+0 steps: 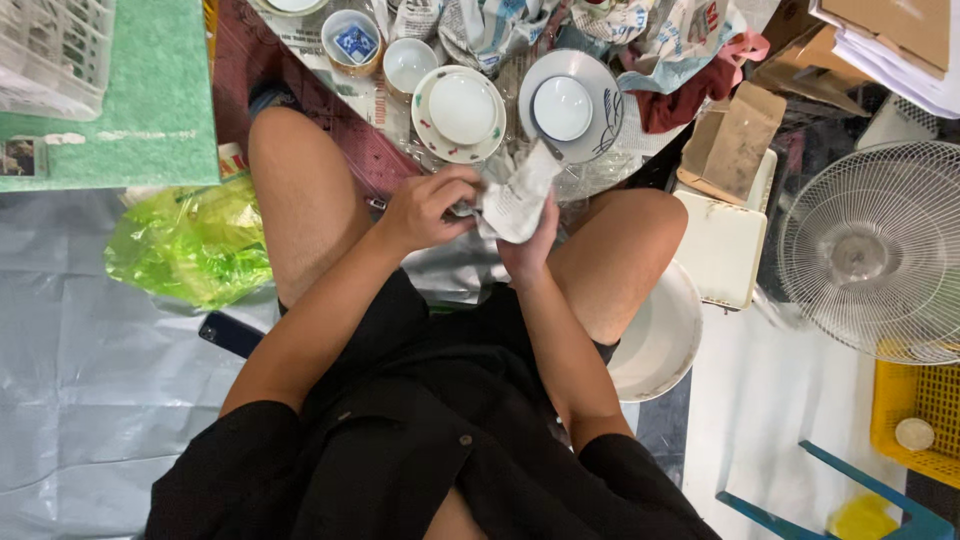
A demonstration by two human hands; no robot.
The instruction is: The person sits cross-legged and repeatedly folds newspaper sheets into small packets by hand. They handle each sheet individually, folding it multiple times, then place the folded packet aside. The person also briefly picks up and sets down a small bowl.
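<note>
I sit on the floor with my knees apart, looking down at my lap. My left hand [425,208] and my right hand [530,245] both grip a crumpled piece of white paper [517,195] wrapped around something that stays hidden. The left fingers pinch the paper's left edge; the right hand cups it from below. Just beyond the hands stand a white bowl on a patterned plate [460,112] and a second white bowl on a grey-rimmed plate [570,105].
Two small cups [352,42] stand on newspaper at the top. A green plastic bag [195,245] and a dark phone [230,333] lie at the left. A white basin [665,340], a white tray [722,250], a fan [875,250] and a yellow crate [915,415] are at the right.
</note>
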